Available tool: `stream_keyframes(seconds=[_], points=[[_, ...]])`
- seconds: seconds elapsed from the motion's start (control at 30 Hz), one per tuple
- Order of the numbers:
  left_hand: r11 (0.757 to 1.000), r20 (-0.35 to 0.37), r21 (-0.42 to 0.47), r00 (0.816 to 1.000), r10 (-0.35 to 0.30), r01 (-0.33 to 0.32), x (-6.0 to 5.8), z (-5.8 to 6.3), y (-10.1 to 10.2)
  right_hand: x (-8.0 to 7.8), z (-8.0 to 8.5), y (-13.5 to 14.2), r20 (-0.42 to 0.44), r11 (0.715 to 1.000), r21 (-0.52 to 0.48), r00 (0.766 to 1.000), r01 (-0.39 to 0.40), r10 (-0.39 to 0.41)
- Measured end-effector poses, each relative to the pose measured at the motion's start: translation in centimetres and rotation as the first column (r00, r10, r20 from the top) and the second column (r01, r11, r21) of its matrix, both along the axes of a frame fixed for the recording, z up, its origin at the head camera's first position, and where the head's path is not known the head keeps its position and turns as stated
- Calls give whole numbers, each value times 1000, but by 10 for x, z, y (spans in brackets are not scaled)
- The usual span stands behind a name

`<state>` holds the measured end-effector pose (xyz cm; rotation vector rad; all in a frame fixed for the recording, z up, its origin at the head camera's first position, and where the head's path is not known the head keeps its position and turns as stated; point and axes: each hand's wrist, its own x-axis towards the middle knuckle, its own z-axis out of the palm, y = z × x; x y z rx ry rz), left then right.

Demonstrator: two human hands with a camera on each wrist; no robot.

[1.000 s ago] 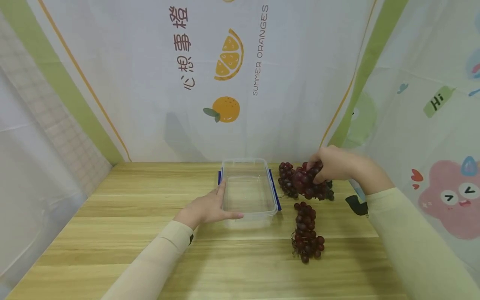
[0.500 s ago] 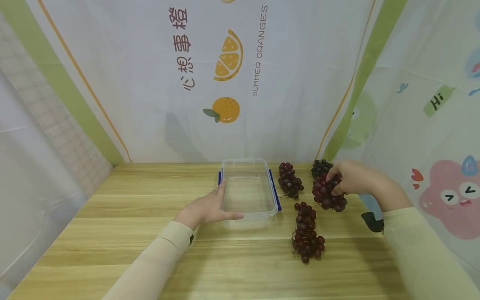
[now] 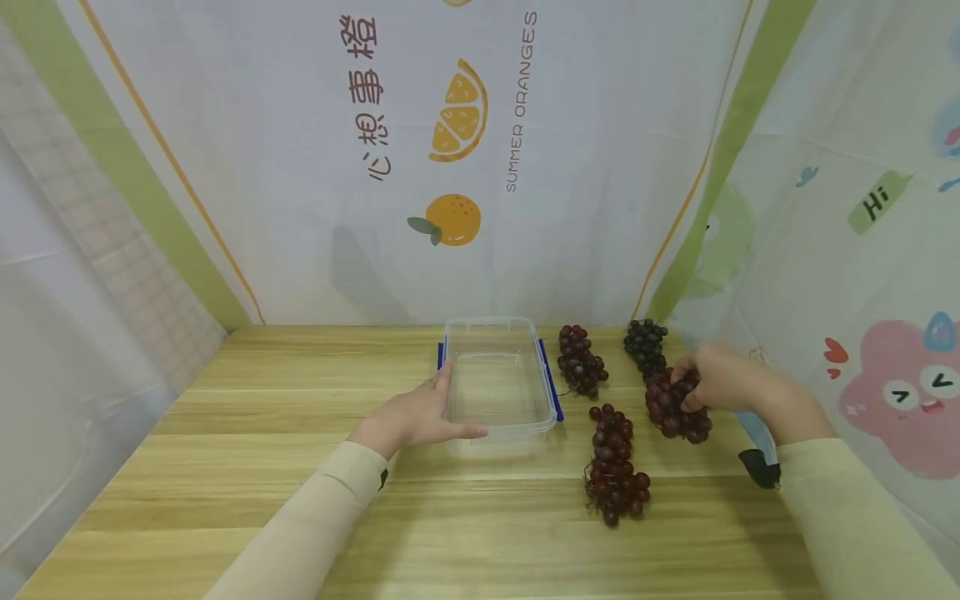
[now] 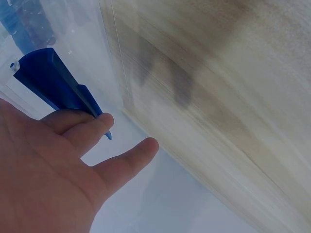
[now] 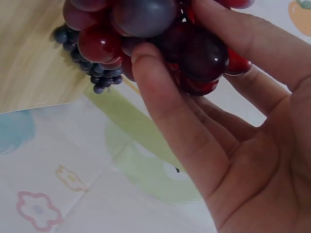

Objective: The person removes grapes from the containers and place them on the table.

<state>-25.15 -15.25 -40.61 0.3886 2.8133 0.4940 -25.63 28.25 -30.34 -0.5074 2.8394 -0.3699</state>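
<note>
My right hand [image 3: 723, 383] pinches a bunch of dark red grapes [image 3: 671, 412] at the right of the table. In the right wrist view, thumb and fingers press into the red grapes from both sides. My left hand [image 3: 412, 417] rests against the near left side of a transparent plastic food container [image 3: 498, 430], thumb stretched along its front rim. Seen from the left wrist, the fingers lie at the container's blue side latch [image 4: 53, 80]. A small bunch of black grapes [image 3: 645, 342] sits just behind the held bunch.
Two more dark red bunches lie on the wooden table [image 3: 262, 475]: one bunch [image 3: 581, 362] right of the container, another bunch [image 3: 615, 467] nearer the front. A printed curtain [image 3: 600, 208] hangs along the table's back edge, and a patterned cloth [image 3: 847, 292] hangs at the right.
My right hand has carried its grape bunch rightward and toward me, away from the bunch beside the container, uncovering the black grapes. The left hand and container have stayed put.
</note>
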Motion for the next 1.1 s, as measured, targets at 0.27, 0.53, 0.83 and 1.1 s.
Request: stream_keyframes(seconds=[0.27, 0.53, 0.83, 1.1], points=[[1000, -4, -15, 1000, 4, -4, -1, 0, 1, 2, -12, 9, 12, 1000, -8, 1000, 13, -13], [1000, -1, -6, 1000, 4, -4, -1, 0, 1, 8, -27, 13, 49, 1000, -3, 999, 25, -25], [1000, -2, -5, 1000, 5, -5, -2, 3, 2, 19, -39, 15, 195, 996, 4, 977, 86, -85], [1000, 14, 3, 1000, 4, -4, -3, 3, 3, 24, -49, 11, 264, 991, -34, 957, 132, -118]])
